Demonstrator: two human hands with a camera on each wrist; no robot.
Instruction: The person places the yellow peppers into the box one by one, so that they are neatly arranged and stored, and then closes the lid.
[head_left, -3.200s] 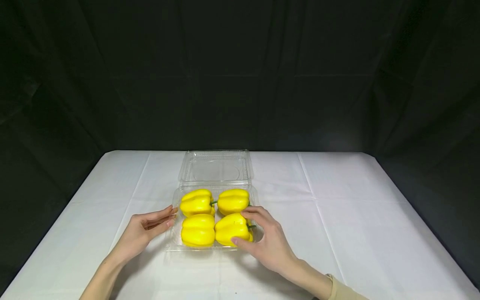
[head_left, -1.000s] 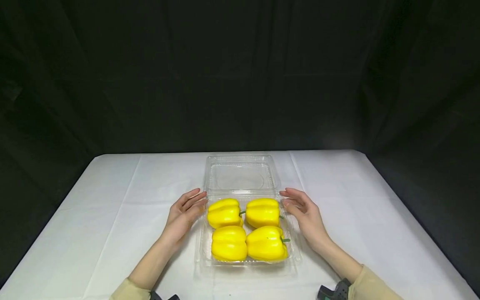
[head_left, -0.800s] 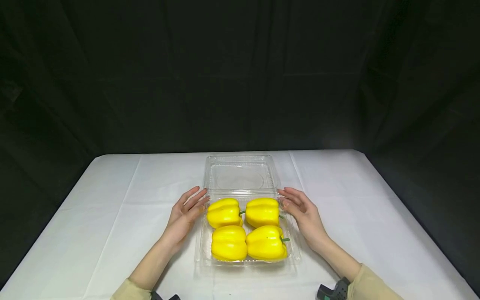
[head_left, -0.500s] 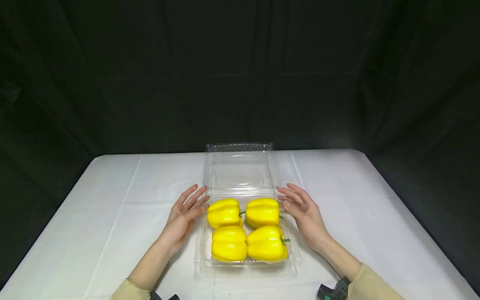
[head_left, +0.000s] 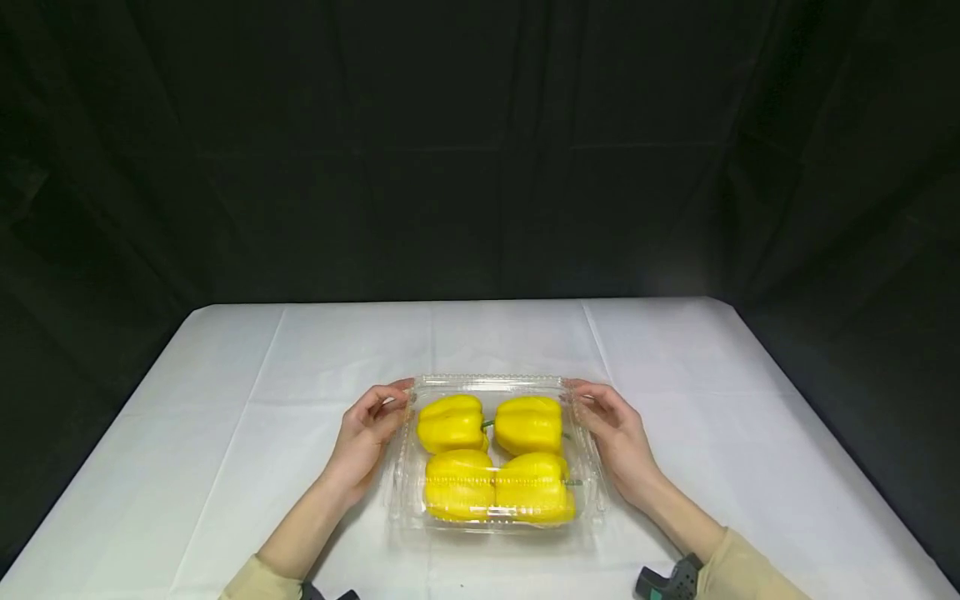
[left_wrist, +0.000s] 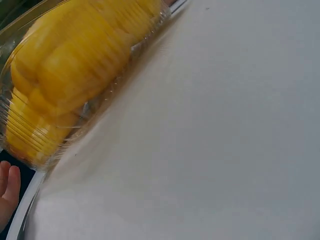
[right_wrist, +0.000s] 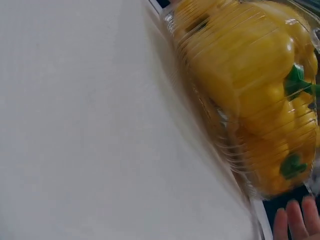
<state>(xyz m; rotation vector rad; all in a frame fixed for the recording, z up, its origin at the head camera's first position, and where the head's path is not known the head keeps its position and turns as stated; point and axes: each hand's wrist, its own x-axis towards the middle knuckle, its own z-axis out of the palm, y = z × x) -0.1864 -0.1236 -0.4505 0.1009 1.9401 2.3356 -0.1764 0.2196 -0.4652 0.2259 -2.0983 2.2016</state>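
A clear plastic clamshell container [head_left: 402, 500] holds several yellow bell peppers [head_left: 453, 423] with green stems. Its ribbed lid [head_left: 487, 384] lies folded forward over the peppers. At the back left corner, my left hand [head_left: 360, 443] has its fingertips against the container's side. My right hand [head_left: 621, 443] is placed likewise at the back right corner, some fingertips hidden behind the plastic. In the left wrist view, extended fingers [left_wrist: 13, 185] show just below the container's corner. The right wrist view has straight fingers [right_wrist: 296, 220] near the opposite corner and green stems [right_wrist: 296, 85] through the plastic.
A white cloth [head_left: 240, 383] with fold creases covers the table under the container. Black curtains [head_left: 480, 167] hang behind and at both sides. Dark devices [head_left: 670, 578] are strapped at the wrists beside beige sleeves [head_left: 746, 571].
The lid, lying back flat, was tilted up half a second ago and is now over the peppers. Earlier, my right hand left the front right pepper for the container's back corner.
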